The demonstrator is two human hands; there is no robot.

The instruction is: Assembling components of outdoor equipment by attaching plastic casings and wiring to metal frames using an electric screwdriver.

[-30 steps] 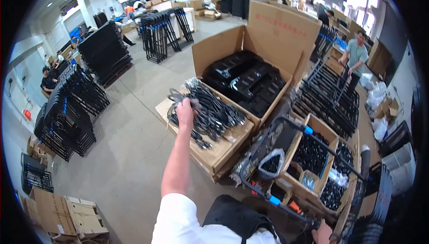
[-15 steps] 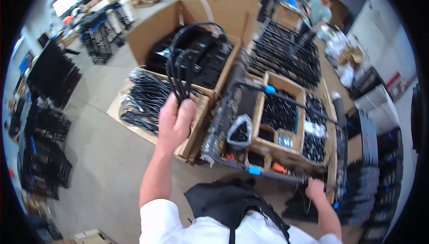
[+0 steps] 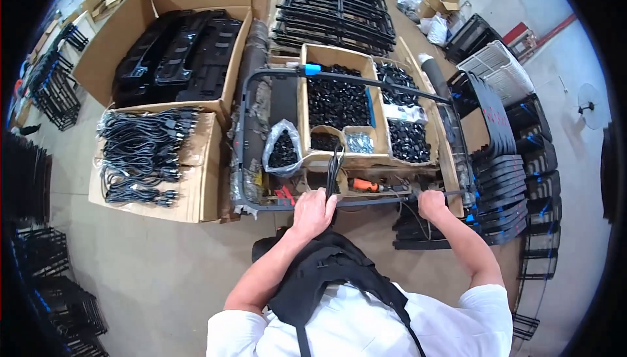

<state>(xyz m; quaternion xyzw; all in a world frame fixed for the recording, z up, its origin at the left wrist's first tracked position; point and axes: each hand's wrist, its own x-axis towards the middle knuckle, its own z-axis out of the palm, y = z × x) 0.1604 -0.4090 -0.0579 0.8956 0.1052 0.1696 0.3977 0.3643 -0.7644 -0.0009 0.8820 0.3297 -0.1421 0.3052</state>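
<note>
Cables, black (image 3: 334, 177), a thin bunch: grasped in my left fingers (image 3: 316, 207), which are closed around them. The bunch stands up out of the grip, its upper end leaning slightly right, over the front edge of the parts box. My right fingers (image 3: 428, 203) are curled at the near bar of the black frame (image 3: 405, 89); cannot tell whether they grip the bar itself or something by it. A thin cord (image 3: 426, 228) hangs just below them.

Surroundings, noted from the fingers outward. Just right of my left fingers, between the two hands: an orange tool (image 3: 364, 184), lying beyond the near bar. Just left of them: a small red item (image 3: 284, 195), kind unclear. Farther ahead and to the left: a clear bag (image 3: 297, 155) holding small black parts. Straight ahead of both hands: a cardboard parts box (image 3: 303, 105), divided inside; its largest section is filled with small black pieces (image 3: 336, 99), and a small section nearer me holds shiny metal bits (image 3: 358, 143). Well left of my left fingers: a heap of more cables (image 3: 140, 145) on a flat carton (image 3: 189, 195). Beyond that heap: an open box (image 3: 236, 63) containing glossy black panels (image 3: 202, 56).
</note>
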